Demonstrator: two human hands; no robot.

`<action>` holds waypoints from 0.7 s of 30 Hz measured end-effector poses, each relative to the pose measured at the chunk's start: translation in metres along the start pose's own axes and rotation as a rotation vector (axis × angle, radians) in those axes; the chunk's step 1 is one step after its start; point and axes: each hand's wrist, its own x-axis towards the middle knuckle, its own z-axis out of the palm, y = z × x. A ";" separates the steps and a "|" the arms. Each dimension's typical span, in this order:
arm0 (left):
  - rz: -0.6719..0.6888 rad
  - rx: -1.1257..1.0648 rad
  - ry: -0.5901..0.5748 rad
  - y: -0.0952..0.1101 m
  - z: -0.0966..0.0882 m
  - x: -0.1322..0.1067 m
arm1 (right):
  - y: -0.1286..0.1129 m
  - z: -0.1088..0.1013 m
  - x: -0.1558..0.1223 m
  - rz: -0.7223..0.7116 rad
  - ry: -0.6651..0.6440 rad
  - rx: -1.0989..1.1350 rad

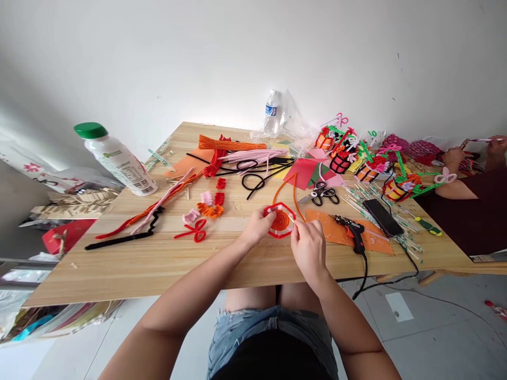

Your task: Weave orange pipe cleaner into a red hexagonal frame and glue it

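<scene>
My left hand point(258, 227) pinches the left edge of a round red and orange pipe-cleaner weave point(279, 220) lying on the wooden table point(158, 258). My right hand point(308, 246) is closed on the weave's right side, where thin sticks poke out. A long orange pipe cleaner point(293, 191) arcs up from the weave toward the back. Small bent pieces in red, pink and orange point(209, 207) lie just left of my hands.
A black glue gun point(351, 230) rests on an orange sheet to the right, beside a phone point(383, 217) and scissors point(324, 193). Pipe-cleaner bundles point(233, 150), a white bottle point(119, 159), a water bottle point(271, 112) and finished craft baskets point(356, 155) stand behind. Another person's hands point(455, 158) work at far right.
</scene>
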 end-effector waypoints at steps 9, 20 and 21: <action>-0.025 -0.020 -0.012 0.002 0.001 -0.001 | 0.000 -0.006 0.001 -0.013 0.028 0.019; -0.038 -0.015 -0.001 0.003 0.001 -0.003 | 0.003 -0.012 -0.008 -0.156 0.207 0.252; -0.038 -0.015 0.001 0.003 0.001 -0.003 | 0.003 -0.014 -0.010 -0.176 0.236 0.253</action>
